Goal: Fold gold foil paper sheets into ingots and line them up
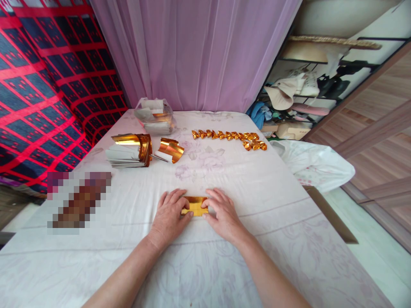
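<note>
A strip of gold foil paper (196,206) lies flat on the tablecloth in front of me, its lower edge creased or folded over. My left hand (171,212) grips its left end, with the thumb at the lower edge and a bent finger on top. At the opposite end my right hand (224,212) holds it the same way, thumb and curled finger close together. The fingertips hide both ends of the paper. Farther back are a small pile of gold foil sheets (172,150) and a thicker stack of them (146,149).
Folded gold foil pieces (226,135) form a bent row at the back right. A clear plastic bag (156,116) of papers sits at the back left. A blurred-out object (81,201) lies left. A white plastic bag (321,164) and shelves (308,62) stand beyond the right edge.
</note>
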{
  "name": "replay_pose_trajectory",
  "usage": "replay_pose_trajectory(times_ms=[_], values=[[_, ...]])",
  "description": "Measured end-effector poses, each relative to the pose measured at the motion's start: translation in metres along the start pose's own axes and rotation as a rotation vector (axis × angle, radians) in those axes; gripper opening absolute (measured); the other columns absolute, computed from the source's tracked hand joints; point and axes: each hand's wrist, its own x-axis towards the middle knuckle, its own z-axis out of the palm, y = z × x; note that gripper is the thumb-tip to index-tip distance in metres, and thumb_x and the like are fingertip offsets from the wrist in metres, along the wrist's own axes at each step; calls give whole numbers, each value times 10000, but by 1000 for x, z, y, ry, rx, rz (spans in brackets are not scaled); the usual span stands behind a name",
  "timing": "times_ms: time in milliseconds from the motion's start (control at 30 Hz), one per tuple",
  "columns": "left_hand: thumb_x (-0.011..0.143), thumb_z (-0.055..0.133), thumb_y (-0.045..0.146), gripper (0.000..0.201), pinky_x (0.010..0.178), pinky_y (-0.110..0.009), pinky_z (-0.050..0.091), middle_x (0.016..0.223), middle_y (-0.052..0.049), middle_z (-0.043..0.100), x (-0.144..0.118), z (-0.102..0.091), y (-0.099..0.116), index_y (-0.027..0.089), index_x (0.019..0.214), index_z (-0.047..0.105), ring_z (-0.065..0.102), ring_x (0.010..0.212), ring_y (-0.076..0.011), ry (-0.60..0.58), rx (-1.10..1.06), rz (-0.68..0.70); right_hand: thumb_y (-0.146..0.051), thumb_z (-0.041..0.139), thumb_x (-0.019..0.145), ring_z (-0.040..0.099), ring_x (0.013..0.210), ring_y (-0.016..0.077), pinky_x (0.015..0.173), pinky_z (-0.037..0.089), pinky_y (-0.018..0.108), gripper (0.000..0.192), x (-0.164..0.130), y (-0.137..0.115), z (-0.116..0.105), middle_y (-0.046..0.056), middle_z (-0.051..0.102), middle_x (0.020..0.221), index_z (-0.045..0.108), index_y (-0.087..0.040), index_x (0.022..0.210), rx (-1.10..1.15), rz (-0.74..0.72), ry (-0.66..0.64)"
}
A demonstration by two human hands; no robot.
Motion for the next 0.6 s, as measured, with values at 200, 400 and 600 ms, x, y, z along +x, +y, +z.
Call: replay_pose_trajectory(times_ms=[200, 400, 600], values=[[855, 557, 235, 55, 1112, -570, 275, 1384, -55, 555, 1, -7, -5, 250, 892, 595, 430, 1342, -282, -70, -27, 6, -140, 662, 769, 361, 1376, 284, 1077, 318, 514, 225, 1, 1, -2, 59, 522, 1413, 662, -250, 965, 5, 14, -37], [836, 503, 159, 165, 1125, -574, 257, 1408, -53, 544, 0, -8, -13, 251, 922, 609, 395, 1377, -259, -103, -64, 41, -143, 658, 770, 366, 1374, 278, 1072, 323, 509, 214, 1, 2, -1, 55, 526, 1409, 666, -255, 952, 17, 12, -26], [818, 460, 106, 260, 1128, -583, 260, 1424, -49, 533, 0, -8, -19, 259, 948, 623, 366, 1403, -247, -142, -80, 53, -148, 656, 772, 365, 1379, 286, 1072, 324, 515, 219, 1, 3, -2, 54, 525, 1414, 668, -258, 961, 14, 12, -33]])
